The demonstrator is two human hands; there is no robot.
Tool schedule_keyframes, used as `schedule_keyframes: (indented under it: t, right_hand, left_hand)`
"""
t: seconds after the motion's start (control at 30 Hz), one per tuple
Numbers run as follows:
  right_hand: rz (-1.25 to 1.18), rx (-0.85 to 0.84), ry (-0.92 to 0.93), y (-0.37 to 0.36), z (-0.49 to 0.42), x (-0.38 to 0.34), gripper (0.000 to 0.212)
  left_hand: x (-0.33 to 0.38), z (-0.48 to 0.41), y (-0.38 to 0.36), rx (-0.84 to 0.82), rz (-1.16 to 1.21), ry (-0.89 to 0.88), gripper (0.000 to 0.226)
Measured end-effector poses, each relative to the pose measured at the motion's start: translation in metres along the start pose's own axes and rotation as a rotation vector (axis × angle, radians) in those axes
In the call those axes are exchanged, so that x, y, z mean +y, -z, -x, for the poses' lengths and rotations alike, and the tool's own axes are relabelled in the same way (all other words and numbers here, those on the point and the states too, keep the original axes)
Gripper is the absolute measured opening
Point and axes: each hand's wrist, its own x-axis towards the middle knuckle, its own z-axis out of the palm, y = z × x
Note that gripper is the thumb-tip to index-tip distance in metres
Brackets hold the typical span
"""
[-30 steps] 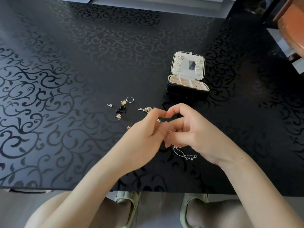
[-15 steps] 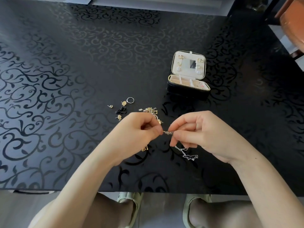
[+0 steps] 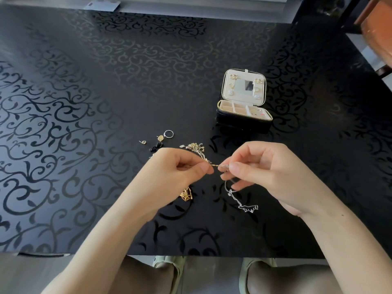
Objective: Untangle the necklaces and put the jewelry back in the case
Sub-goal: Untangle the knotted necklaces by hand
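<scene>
Head view: a twisted stretch of the tangled necklaces (image 3: 214, 165) is being pinched at both ends in front of the open case (image 3: 241, 122), on the person's side of it. The gold end is being gripped by the left hand (image 3: 174, 172), its fingers (image 3: 201, 168) curled round the strand. The silver end is being nipped between thumb and forefinger of the right hand (image 3: 267, 170).

A gold clump (image 3: 196, 147) is lying between the hands and the case. Farther from the case, a gold pendant (image 3: 186, 195) is hanging below the left hand and a silver chain (image 3: 244, 203) is trailing onto the black patterned worktop (image 3: 106, 85).

To the case's front left, a ring (image 3: 168, 134), a gold earring (image 3: 160, 137), a gold stud (image 3: 143, 142) and a black piece (image 3: 156, 147) are lying loose. Some earrings are being shown pinned inside the lid (image 3: 244, 96), and small items are lying in the compartments.

The task is judged to be in its early part: the strands are being worked apart but appear unseparated, and both the chains and the loose pieces are yet to be stowed.
</scene>
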Motion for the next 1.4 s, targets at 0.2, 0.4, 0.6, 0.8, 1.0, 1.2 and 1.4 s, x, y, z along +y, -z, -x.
schedule_keyframes:
  t: [0.2, 0.4, 0.6, 0.8, 1.0, 1.2, 1.4]
  right_hand:
    - [-0.015, -0.052, -0.035, 0.001, 0.000, -0.001, 0.014]
    - [-0.084, -0.056, -0.051, 0.000, 0.001, -0.001, 0.012]
    - [-0.134, -0.040, -0.055, -0.003, 0.000, -0.002, 0.012]
    - [-0.188, -0.006, -0.054, -0.005, 0.000, -0.003, 0.012]
    - [-0.211, 0.015, -0.023, -0.008, 0.000, -0.005, 0.014]
    - [-0.131, 0.031, 0.006, -0.003, 0.003, -0.007, 0.011]
    - [0.040, 0.089, -0.008, 0.008, 0.003, 0.000, 0.012]
  left_hand:
    - [-0.001, -0.003, 0.009, 0.125, 0.167, 0.089, 0.019]
    - [-0.006, -0.002, 0.008, 0.172, -0.214, -0.014, 0.016]
    - [-0.012, -0.003, -0.002, 0.166, -0.481, -0.104, 0.014]
    - [-0.009, 0.000, -0.006, 0.096, -0.472, -0.136, 0.031]
    - [0.009, 0.004, -0.017, -0.296, 0.537, 0.120, 0.059]
    - [0.007, 0.002, -0.025, -0.304, 0.528, 0.218, 0.043]
    - [0.003, -0.001, -0.016, -0.011, 0.113, 0.128, 0.011]
